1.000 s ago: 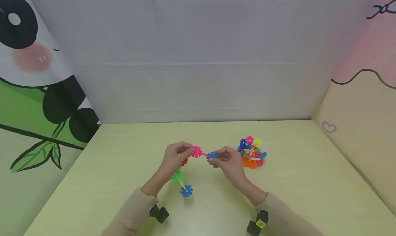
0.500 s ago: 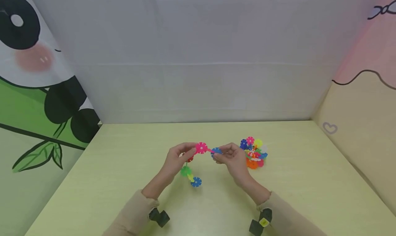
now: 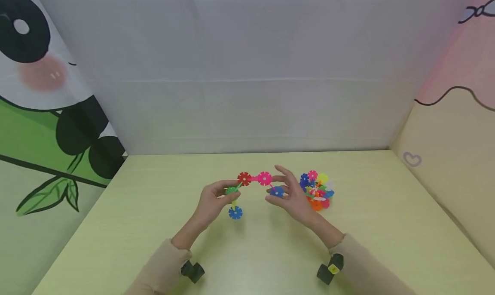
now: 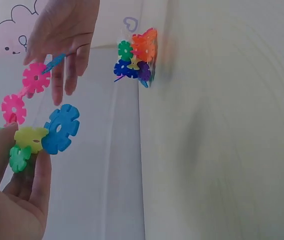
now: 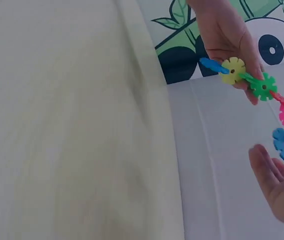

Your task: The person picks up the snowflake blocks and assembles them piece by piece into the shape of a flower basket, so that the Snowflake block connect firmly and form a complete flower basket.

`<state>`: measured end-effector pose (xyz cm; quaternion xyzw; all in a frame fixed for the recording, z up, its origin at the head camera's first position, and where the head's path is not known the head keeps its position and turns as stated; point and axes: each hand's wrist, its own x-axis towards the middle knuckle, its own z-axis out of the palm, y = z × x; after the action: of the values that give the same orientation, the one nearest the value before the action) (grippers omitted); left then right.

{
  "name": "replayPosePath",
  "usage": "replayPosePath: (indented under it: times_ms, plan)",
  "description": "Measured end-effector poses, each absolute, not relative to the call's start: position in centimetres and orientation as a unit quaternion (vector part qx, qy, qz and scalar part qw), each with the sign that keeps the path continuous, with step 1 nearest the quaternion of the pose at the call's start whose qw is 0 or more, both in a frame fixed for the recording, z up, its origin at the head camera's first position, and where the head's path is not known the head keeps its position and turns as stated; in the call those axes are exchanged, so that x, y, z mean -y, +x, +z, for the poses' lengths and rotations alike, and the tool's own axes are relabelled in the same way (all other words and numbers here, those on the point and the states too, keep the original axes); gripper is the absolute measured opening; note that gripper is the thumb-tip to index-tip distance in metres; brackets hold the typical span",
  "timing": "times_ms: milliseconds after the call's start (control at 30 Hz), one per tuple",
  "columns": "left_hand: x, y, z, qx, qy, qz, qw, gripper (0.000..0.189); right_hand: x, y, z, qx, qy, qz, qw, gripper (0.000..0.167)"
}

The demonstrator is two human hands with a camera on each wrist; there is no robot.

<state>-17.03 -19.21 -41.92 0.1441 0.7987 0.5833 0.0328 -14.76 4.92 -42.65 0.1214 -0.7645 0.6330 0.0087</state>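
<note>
A chain of joined, notched snowflake discs hangs between the hands over the table. My left hand (image 3: 213,204) pinches the chain between thumb and fingers at a green disc (image 3: 231,190). Below that grip dangle a yellow disc (image 4: 31,139) and a blue disc (image 3: 235,212). From the green disc the chain runs right through a red disc (image 3: 244,179) and a pink disc (image 3: 264,178) to a second blue disc (image 3: 276,192). Around this last disc my right hand (image 3: 294,199) has its fingers spread; in the right wrist view its thumb stands apart from the disc.
Behind and right of my right hand a pile of loose multicoloured snowflake discs (image 3: 318,194) lies on the pale table (image 3: 371,226). A grey-white backdrop (image 3: 255,93) closes off the far edge, with printed panels at both sides.
My left hand has shifted its hold from beside the pink disc down to the green one. The right fingers have loosened and spread from the end blue disc.
</note>
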Motion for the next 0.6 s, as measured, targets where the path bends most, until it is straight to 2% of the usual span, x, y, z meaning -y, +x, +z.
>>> replayPosePath:
  times_ms: [100,167,300,467,600]
  plan:
    - [19.3,-17.0,-41.6,-0.815,0.161,0.556,0.027,0.031,-5.7,-15.0,-42.0,0.768,0.205,0.607,-0.009,0.068]
    - [19.3,-16.9,-41.5,-0.818,0.176,0.547,0.025,0.031,-6.2,-15.1,-41.8,0.766,0.224,0.601,-0.029,0.06]
    - [19.5,-16.7,-41.7,-0.813,0.198,0.546,0.029,0.042,-6.9,-15.2,-42.0,0.755,0.228,0.613,-0.053,0.054]
    - [19.5,-16.7,-42.2,-0.8,0.216,0.557,0.063,0.056,-7.3,-15.3,-42.9,0.733,0.226,0.641,-0.039,0.052]
    - [19.4,-16.8,-42.3,-0.799,0.23,0.554,0.041,0.055,-7.5,-15.3,-43.2,0.732,0.216,0.645,-0.035,0.05]
